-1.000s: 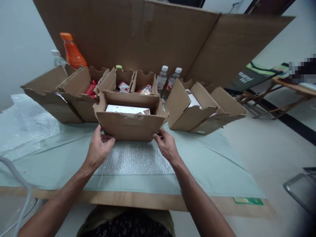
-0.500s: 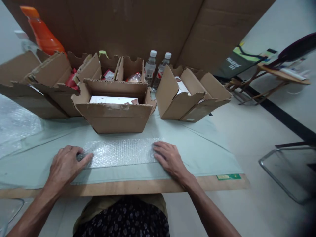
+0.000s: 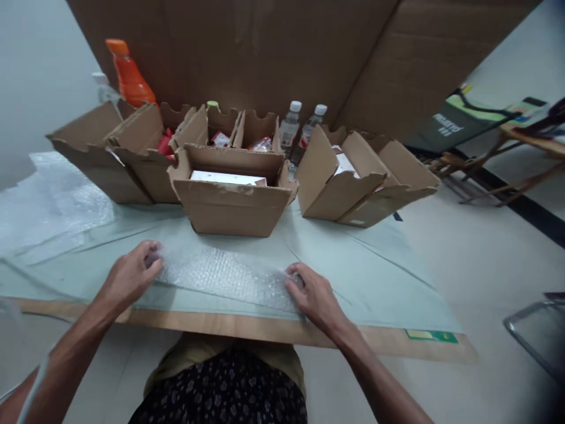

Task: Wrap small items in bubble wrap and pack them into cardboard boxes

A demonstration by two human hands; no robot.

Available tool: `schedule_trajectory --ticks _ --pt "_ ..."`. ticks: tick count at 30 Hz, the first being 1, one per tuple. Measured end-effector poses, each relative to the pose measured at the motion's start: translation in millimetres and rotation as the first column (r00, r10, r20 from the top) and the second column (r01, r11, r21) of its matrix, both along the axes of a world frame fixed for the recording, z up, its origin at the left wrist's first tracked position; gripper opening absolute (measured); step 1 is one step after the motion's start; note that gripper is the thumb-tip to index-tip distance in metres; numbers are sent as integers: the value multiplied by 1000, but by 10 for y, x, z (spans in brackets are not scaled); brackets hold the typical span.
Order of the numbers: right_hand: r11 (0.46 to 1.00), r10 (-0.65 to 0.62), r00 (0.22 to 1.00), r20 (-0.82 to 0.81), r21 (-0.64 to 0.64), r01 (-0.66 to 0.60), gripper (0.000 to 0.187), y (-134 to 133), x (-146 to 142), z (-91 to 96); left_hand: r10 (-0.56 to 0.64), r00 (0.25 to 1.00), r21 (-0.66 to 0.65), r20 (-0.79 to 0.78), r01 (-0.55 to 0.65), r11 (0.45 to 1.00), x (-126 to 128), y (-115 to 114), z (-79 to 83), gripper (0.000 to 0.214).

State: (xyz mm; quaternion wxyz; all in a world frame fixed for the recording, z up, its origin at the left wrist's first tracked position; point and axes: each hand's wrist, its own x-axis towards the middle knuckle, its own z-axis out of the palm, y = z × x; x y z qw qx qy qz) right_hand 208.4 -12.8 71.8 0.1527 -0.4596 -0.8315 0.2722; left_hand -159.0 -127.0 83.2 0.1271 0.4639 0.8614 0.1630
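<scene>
A sheet of clear bubble wrap (image 3: 220, 275) lies on the pale green table cover in front of me. My left hand (image 3: 128, 277) pinches its left end, fingers closed on the edge. My right hand (image 3: 314, 296) grips its right end, fingers curled into the wrap. Just behind the sheet stands an open cardboard box (image 3: 232, 203) with a white flat package (image 3: 227, 177) inside; neither hand touches it.
More open cardboard boxes (image 3: 119, 165) stand at the back left and at the right (image 3: 353, 188). An orange bottle (image 3: 128, 76) and two water bottles (image 3: 300, 129) stand against a big cardboard sheet (image 3: 265, 53). Loose bubble wrap (image 3: 48, 200) lies left. The table's front edge (image 3: 247, 327) is near.
My hands left the front of the box and came down onto the bubble wrap. Both now grip its ends, and the sheet is bunched and slightly lifted.
</scene>
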Motion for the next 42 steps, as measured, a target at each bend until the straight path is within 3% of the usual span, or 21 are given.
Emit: schedule_trajectory --ticks 3,5,9,11,14,17,19,21,24,26,28,29,30,31,33,36,39,42 --pt "964 16 972 -236 -255 -78 44 -457 -235 35 -12 988 -10 -156 10 1000 -289 180 198 48" --pt "922 27 947 -320 -358 -147 62 -661 -458 15 -55 955 4 -292 59 998 -450 378 305 51" --pt "873 54 960 -275 -454 -179 76 -744 -796 -62 -57 907 120 -418 117 986 -535 580 293 58" --pt "852 62 961 -269 -487 -191 72 -698 -845 -72 -125 915 241 -384 230 943 -389 408 166 49" --pt "800 24 933 -359 -552 -234 41 -642 -841 -55 -425 879 420 -216 477 772 56 -173 -58 30" --pt "657 -91 885 -457 -696 -292 22 -632 -879 -39 -615 785 460 -79 576 676 556 -752 -191 56" --pt "565 -180 853 -490 -761 -319 26 -632 -956 -36 -589 806 496 -67 539 681 788 -930 -242 69" --pt "536 -241 815 -527 -772 -340 33 -626 -1042 -28 -451 891 554 -45 398 731 891 -929 -301 53" --pt "586 -271 755 -597 -725 -362 46 -609 -1101 7 -200 980 564 19 155 811 830 -772 -409 30" --pt "703 -200 758 -621 -630 -331 46 -600 -1077 39 -90 995 494 47 55 868 721 -681 -471 36" --pt "852 -1 810 -586 -424 -306 35 -592 -1045 56 -27 997 413 66 -3 911 622 -631 -512 51" --pt "905 129 833 -538 -279 -320 32 -585 -1043 53 -7 998 382 70 -20 924 586 -618 -527 56" --pt "925 265 844 -467 -125 -360 32 -576 -1057 41 3 998 362 67 -27 932 561 -607 -540 59" --pt "909 391 841 -375 17 -416 36 -561 -1089 19 3 999 352 54 -21 936 545 -595 -551 60" --pt "822 565 808 -168 201 -533 47 -517 -1196 -48 -21 1000 351 6 18 936 530 -569 -571 60" --pt "722 647 760 67 267 -638 42 -435 -1380 -152 -49 994 368 -95 80 927 512 -548 -568 58" --pt "698 656 748 103 295 -652 28 -391 -1466 -175 -58 980 472 -189 143 870 502 -623 -479 55" --pt "724 647 760 71 257 -640 23 -412 -1459 -108 -195 954 532 -226 289 796 540 -776 -344 49"
